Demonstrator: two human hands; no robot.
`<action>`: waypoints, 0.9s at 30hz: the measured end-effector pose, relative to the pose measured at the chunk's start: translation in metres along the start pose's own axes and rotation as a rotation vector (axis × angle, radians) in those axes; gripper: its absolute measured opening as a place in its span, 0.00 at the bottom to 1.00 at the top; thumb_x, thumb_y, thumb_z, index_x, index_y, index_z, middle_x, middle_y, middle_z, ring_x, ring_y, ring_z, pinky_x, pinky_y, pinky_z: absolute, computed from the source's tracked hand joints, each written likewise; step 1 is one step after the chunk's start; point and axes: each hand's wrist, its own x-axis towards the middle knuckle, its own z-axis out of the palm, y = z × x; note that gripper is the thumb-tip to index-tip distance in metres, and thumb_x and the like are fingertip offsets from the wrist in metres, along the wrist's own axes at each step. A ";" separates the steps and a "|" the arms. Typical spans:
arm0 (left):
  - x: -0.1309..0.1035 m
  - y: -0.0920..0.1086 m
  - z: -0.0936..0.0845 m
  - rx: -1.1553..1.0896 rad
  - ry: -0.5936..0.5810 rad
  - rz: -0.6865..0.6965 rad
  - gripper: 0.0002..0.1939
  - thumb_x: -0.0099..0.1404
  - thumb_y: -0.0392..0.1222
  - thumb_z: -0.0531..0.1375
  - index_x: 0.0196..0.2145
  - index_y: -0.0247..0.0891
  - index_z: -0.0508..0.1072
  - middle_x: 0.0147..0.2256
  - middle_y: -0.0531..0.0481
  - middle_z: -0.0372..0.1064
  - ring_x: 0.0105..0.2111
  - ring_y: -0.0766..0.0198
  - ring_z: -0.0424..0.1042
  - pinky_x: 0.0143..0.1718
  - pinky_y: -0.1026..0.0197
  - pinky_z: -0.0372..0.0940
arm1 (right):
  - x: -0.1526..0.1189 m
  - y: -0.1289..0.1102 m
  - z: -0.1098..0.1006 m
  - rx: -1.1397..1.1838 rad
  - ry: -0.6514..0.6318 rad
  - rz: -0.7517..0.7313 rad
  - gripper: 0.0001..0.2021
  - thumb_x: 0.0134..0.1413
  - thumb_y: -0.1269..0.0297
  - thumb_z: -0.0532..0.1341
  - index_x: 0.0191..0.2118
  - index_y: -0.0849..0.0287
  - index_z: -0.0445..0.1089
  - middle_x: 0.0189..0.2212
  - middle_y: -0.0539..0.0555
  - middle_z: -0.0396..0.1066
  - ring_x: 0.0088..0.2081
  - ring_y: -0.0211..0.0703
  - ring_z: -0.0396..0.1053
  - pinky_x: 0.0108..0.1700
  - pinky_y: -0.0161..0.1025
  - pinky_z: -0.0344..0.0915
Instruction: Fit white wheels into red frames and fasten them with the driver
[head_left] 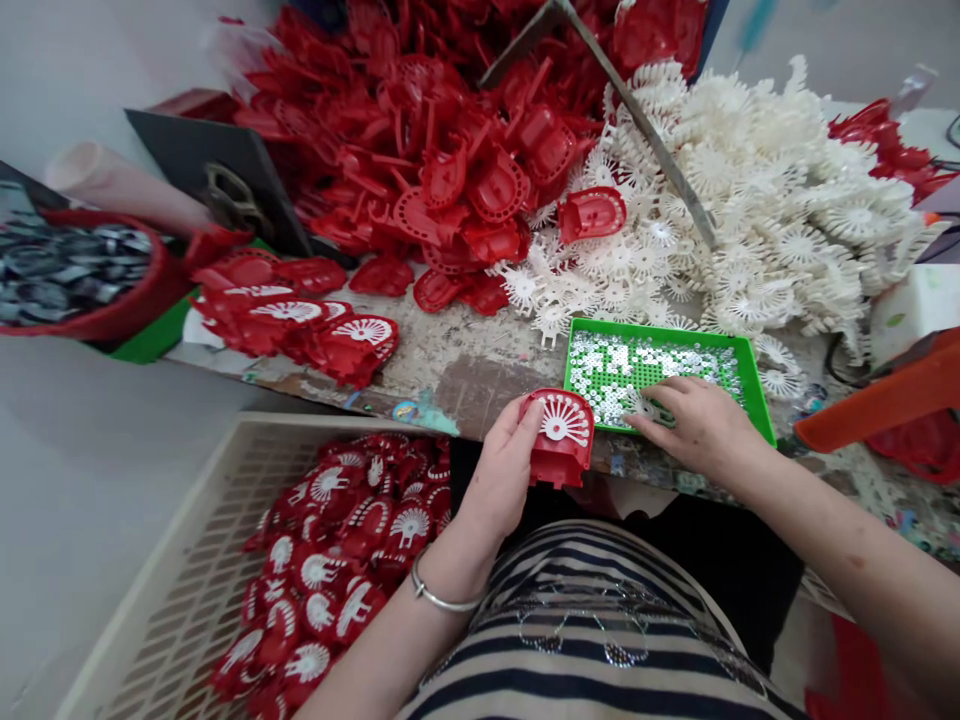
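Note:
My left hand [510, 465] grips a red plastic part [561, 462] by its left side, thumb on top. A white fan-shaped piece [559, 420] lies inside that red part. My right hand [686, 415] is over the front of a green tray [759, 400], its thumb and fingers closed around a white toothed piece [646, 408]. Many small silvery metal rings [600, 365] are spread across the tray.
Heaped red parts [450, 150] fill the table's back, beside a pile of white pieces [750, 200]. A metal bar [660, 150] slants over them. Assembled parts [360, 335] lie at left; a crate [187, 530] stands below. An orange object [885, 390] is at right.

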 end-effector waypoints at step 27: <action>-0.019 -0.014 0.016 0.025 -0.196 0.047 0.18 0.63 0.48 0.64 0.48 0.40 0.71 0.42 0.49 0.75 0.38 0.62 0.72 0.41 0.61 0.67 | -0.009 -0.074 -0.011 0.511 0.427 0.000 0.14 0.66 0.64 0.55 0.51 0.55 0.74 0.39 0.57 0.73 0.42 0.48 0.70 0.46 0.48 0.65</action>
